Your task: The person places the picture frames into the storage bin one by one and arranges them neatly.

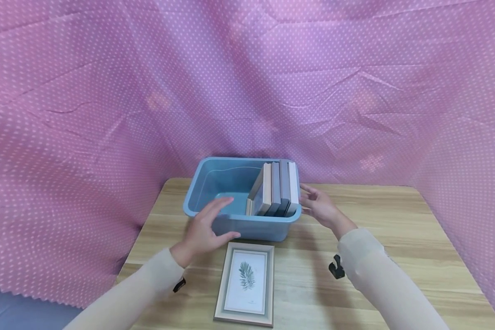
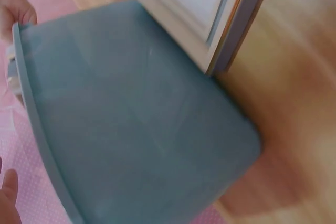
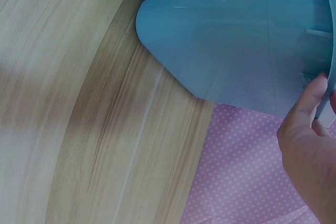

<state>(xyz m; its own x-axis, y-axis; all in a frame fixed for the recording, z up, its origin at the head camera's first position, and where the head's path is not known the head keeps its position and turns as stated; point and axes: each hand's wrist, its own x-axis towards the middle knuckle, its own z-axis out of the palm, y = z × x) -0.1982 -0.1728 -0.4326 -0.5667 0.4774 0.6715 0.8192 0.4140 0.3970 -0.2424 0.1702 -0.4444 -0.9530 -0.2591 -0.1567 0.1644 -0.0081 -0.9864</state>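
Observation:
A blue plastic bin [image 1: 239, 228] stands on the wooden table, and several picture frames [image 1: 278, 188] are on edge in its right end. The leftmost of these leans. My left hand [image 1: 202, 231] hovers at the bin's front-left rim, thumb and fingers spread, holding nothing. At the bin's right side is my right hand [image 1: 321, 208], its fingers extended against or close beside the outer wall and rim; in the right wrist view the thumb [image 3: 313, 95] lies near the rim. A picture frame with a leaf print [image 1: 247, 282] lies face up before the bin.
The wooden table [image 1: 375, 220] extends to both sides of the bin. Pink dotted cloth [image 1: 247, 91] hangs behind and along both sides, close to the bin's back. Black straps [image 1: 336, 267] show at the wrists.

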